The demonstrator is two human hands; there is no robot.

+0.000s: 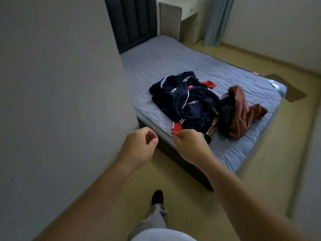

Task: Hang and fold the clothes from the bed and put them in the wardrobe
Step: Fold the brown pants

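Clothes (pixel 184 101) are heaped in a crumpled pile on the near end of the bed (pixel 173 63), at the centre of the frame. Navy tracksuit pieces with white stripes and red trim are tangled together, with a black garment (pixel 225 108) beside them and a rust-brown fleecy garment (pixel 243 108) sprawled to the right. Both bare forearms are stretched forward from the bottom edge towards the pile. The left hand (pixel 139 146) is held just short of the bed's corner, fingers curled inward, thumb tip close to the forefinger, nothing gripped. The right hand (pixel 189 145) is seen from its back at the bed's edge, fingers bent under just below a red cuff (pixel 177 127); whether the cuff is pinched cannot be told. The bed is covered in quilted blue-grey fabric. A dark panelled headboard (pixel 132 23) is set at the upper middle, a pale wall (pixel 52 84) at the left, tan flooring (pixel 260 171) at the lower right.
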